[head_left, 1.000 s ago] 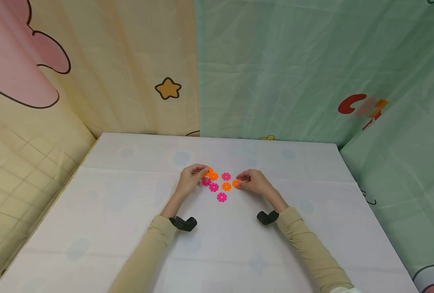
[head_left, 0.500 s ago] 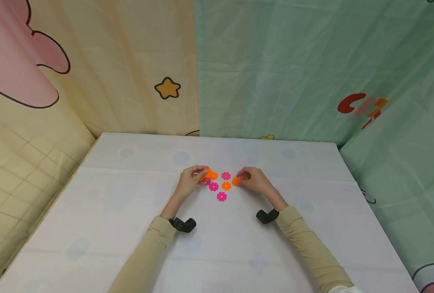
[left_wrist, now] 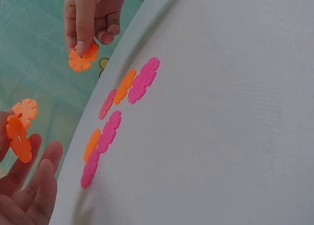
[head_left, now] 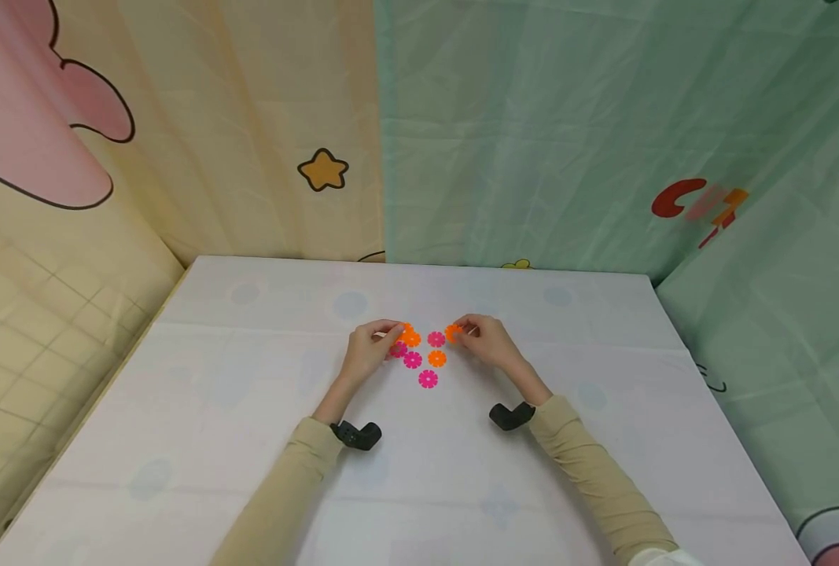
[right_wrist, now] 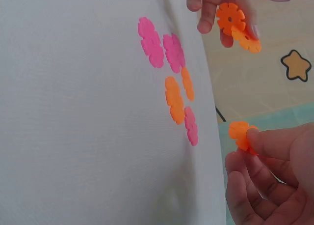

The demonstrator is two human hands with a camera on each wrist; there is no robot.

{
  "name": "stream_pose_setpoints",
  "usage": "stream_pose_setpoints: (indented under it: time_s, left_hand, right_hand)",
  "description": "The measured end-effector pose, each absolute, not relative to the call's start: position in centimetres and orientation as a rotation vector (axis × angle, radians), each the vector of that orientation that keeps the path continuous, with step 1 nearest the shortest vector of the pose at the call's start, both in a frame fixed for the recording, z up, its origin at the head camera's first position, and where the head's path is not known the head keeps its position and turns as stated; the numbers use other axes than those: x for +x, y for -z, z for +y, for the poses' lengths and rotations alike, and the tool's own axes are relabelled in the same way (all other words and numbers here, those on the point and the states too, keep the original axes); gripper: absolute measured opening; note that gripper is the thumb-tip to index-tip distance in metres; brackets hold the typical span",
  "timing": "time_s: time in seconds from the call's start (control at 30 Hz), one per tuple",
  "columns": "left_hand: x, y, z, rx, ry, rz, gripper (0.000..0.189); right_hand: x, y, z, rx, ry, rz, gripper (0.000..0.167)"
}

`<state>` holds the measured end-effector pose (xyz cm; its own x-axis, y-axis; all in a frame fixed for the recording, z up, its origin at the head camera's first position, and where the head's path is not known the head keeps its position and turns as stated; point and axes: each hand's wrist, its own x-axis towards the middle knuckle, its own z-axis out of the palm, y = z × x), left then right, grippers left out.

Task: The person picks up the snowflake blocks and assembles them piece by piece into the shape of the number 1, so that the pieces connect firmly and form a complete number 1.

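Between the thumb and fingers of my left hand (head_left: 366,347) is a joined pair of orange snowflake discs (left_wrist: 19,139), one set at an angle to the other. My right hand (head_left: 488,339) pinches a single orange snowflake disc (right_wrist: 239,132) by its edge, raised above the table. Both hands face each other across a small group of flat discs. In that group lie several pink discs (head_left: 428,379) and two orange ones, one orange disc (head_left: 437,358) near the middle and another orange disc (head_left: 411,339) close to my left fingertips.
A white table (head_left: 419,479) with faint printed dots lies under both arms. Its far edge meets a hanging cloth backdrop (head_left: 518,157), yellow on the left and green on the right. Each wrist carries a black camera mount (head_left: 511,417).
My right hand has moved away from me, lifting its orange disc up beside the far pink one. The left hand still grips its pair, which has turned slightly. The discs on the table have stayed put.
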<state>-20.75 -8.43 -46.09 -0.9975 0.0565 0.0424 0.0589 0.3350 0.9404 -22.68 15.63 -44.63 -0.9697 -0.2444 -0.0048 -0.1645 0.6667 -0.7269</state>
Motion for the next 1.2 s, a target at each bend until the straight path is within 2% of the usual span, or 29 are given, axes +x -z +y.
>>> stream_pose_setpoints:
  time_s: [0.43,0.67,1.2]
  left_hand:
    - [-20.9,45.9,-7.7,-0.130,1.882,-2.588,0.028]
    - [-20.8,46.1,-7.2,-0.157,1.915,-2.556,0.025]
    - [-20.3,46.4,-6.3,-0.219,1.666,-2.586,0.026]
  right_hand:
    - [-22.7,43.7,13.9,-0.350,1.423,2.772,0.023]
    - [-22.7,43.2,13.0,-0.332,1.555,2.680,0.031]
    - [-22.6,43.5,11.3,-0.248,1.667,2.708,0.018]
